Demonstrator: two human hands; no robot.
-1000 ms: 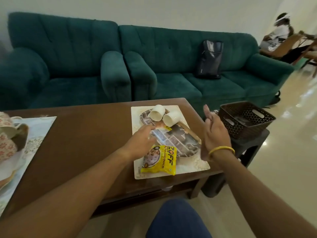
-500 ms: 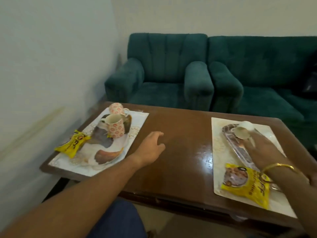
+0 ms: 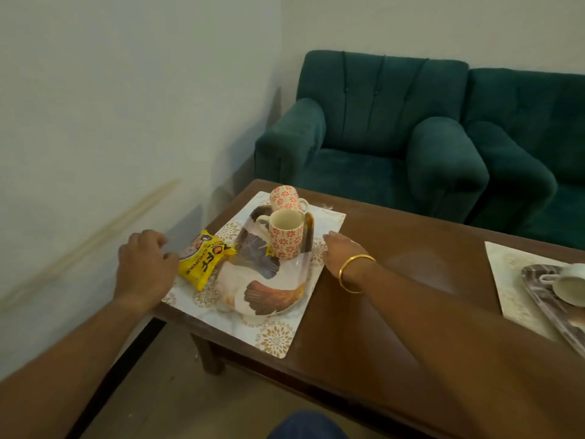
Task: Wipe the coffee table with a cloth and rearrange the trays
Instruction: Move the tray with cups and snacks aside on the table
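On the left end of the brown coffee table (image 3: 395, 280) lies a pale patterned placemat (image 3: 275, 337). It carries a feather-print tray (image 3: 269, 293) with two floral mugs: one upright (image 3: 286, 239), one lying on its side behind it (image 3: 283, 196). A yellow snack packet (image 3: 204, 259) rests on the mat left of the tray. My left hand (image 3: 145, 267) hovers at the mat's left edge beside the packet, fingers loosely curled and holding nothing. My right hand (image 3: 345, 251), with a gold bangle, sits at the mat's right edge, fingertips by the tray. No cloth is in view.
A second placemat (image 3: 506, 280) with a grey tray (image 3: 544, 299) and a tipped white cup (image 3: 569, 288) lies at the table's right end. Teal armchairs (image 3: 380, 122) stand behind the table. A wall (image 3: 95, 122) runs close along the left.
My view swung left from the right-hand tray to the left-hand one. Both hands left the grey tray and now flank the feather-print tray's placemat.
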